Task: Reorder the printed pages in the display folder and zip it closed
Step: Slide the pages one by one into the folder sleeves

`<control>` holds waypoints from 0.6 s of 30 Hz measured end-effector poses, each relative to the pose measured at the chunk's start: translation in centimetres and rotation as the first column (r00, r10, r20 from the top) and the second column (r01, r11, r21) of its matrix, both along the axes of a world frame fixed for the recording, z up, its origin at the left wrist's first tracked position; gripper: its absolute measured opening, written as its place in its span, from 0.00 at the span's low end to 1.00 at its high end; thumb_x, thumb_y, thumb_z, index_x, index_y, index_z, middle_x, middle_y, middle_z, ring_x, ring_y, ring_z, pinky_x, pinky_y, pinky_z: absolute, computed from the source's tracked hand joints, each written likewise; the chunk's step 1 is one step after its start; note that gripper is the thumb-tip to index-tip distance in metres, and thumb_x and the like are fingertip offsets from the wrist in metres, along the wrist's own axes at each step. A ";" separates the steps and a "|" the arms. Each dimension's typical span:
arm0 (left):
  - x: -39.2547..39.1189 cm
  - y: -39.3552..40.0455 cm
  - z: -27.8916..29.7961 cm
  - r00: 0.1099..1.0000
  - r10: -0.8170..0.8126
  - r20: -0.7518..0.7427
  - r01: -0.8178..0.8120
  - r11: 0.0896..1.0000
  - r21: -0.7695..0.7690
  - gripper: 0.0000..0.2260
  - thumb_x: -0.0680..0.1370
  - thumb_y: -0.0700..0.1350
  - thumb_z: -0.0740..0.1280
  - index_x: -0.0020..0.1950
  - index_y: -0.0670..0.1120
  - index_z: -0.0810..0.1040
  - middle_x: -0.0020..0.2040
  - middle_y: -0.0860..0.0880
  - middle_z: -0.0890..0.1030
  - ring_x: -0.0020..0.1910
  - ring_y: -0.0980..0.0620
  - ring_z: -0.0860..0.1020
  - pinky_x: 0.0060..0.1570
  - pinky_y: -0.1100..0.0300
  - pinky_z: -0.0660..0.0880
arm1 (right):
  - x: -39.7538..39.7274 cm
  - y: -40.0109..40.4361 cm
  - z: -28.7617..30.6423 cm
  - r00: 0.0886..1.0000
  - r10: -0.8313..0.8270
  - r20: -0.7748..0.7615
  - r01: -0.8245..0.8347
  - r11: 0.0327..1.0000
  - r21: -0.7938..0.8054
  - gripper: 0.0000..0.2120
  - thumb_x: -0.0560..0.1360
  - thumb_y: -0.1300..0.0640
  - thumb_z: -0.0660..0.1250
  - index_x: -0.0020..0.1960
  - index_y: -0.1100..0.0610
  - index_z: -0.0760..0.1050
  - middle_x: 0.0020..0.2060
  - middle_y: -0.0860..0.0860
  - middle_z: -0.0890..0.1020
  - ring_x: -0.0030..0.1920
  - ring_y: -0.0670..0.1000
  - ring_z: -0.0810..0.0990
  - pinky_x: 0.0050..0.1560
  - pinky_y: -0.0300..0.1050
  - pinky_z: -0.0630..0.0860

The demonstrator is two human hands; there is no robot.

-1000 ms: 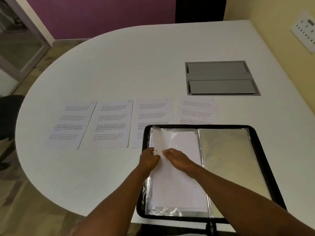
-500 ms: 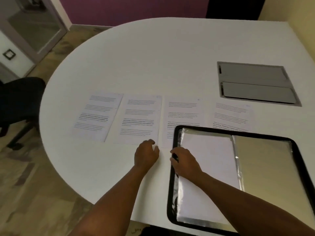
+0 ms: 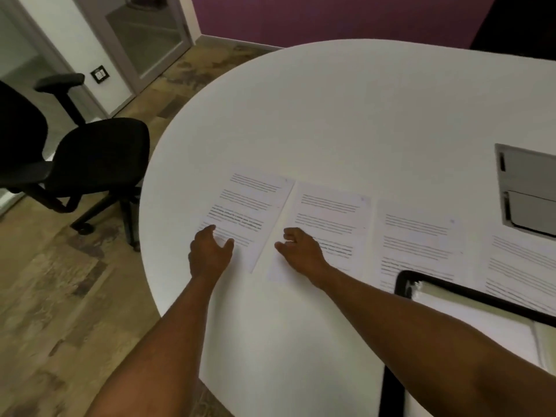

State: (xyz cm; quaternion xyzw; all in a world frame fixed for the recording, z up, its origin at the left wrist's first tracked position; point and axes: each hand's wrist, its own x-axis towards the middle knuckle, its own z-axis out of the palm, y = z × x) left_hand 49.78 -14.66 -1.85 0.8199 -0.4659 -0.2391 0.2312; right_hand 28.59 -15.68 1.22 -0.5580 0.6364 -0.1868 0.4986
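Observation:
Several printed pages lie in a row on the white table (image 3: 346, 115). My left hand (image 3: 209, 254) rests with spread fingers on the near corner of the leftmost page (image 3: 249, 212). My right hand (image 3: 301, 251) lies on the near left part of the second page (image 3: 328, 224), fingers loosely bent. A third page (image 3: 418, 242) and a fourth page (image 3: 523, 266) continue to the right. The open black display folder (image 3: 469, 296), with clear sleeves and a white sheet inside, shows only partly at the lower right and covers the near edges of those two pages.
A grey cable hatch (image 3: 526, 191) is set into the table at the right edge. A black office chair (image 3: 75, 158) stands on the wooden floor to the left, close to the table's curved edge. A glass door is at the back left.
Both hands left the folder and moved left onto the two leftmost pages. The view swung left, so the folder now sits at the lower right edge.

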 end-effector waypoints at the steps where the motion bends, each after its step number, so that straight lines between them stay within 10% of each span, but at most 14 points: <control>1: 1.1 -0.6 -0.3 1.000 0.008 -0.005 -0.008 1.000 0.013 0.29 0.74 0.50 0.72 0.72 0.42 0.69 0.69 0.41 0.72 0.68 0.42 0.70 0.67 0.49 0.68 | 0.7 -1.2 -0.1 0.998 -0.054 0.027 0.054 0.998 0.031 0.23 0.76 0.51 0.69 0.69 0.55 0.70 0.63 0.49 0.77 0.61 0.48 0.77 0.59 0.37 0.69; 10: 7.2 -5.4 -2.7 0.989 0.149 -0.019 -0.145 0.979 0.141 0.33 0.76 0.52 0.71 0.75 0.39 0.63 0.73 0.38 0.66 0.72 0.38 0.64 0.70 0.45 0.63 | 4.8 -7.1 -2.4 0.933 -0.360 0.026 0.341 0.901 0.268 0.23 0.77 0.57 0.66 0.71 0.57 0.67 0.68 0.52 0.72 0.66 0.53 0.71 0.59 0.41 0.67; 14: 7.6 -6.7 -2.4 0.988 0.130 0.090 -0.148 0.958 0.246 0.36 0.72 0.54 0.74 0.73 0.40 0.65 0.69 0.37 0.68 0.69 0.36 0.66 0.65 0.43 0.66 | 6.2 -8.4 -3.2 0.898 -0.439 0.017 0.407 0.846 0.344 0.06 0.74 0.62 0.65 0.43 0.56 0.67 0.40 0.51 0.73 0.38 0.49 0.72 0.31 0.37 0.67; 18: 8.4 -7.4 -2.9 0.989 0.129 0.072 -0.145 0.939 0.312 0.32 0.70 0.52 0.76 0.69 0.42 0.70 0.64 0.40 0.74 0.64 0.38 0.71 0.62 0.45 0.71 | 7.2 -9.3 -3.5 0.883 -0.469 0.015 0.427 0.817 0.387 0.10 0.73 0.63 0.65 0.36 0.58 0.65 0.31 0.50 0.69 0.30 0.47 0.67 0.29 0.37 0.62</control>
